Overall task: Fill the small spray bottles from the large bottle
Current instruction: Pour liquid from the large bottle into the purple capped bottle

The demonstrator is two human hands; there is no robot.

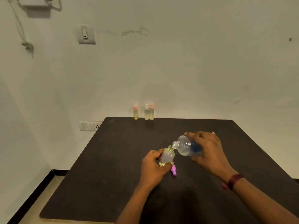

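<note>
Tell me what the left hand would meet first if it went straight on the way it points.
The left hand, gripping the small bottle, points away and slightly right. First in line is probably the large bottle, whose neck hangs at the small bottle's mouth; depth is uncertain.

Large bottle (186,147): clear, glossy plastic.
Small spray bottle (168,156): translucent, smooth plastic.
Table (113,167): dark, matt, faintly grained.
Spray cap (174,170): purple plastic.

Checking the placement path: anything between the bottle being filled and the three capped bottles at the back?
No: head view shows bare tabletop from the small bottle to the three spray bottles.
</note>
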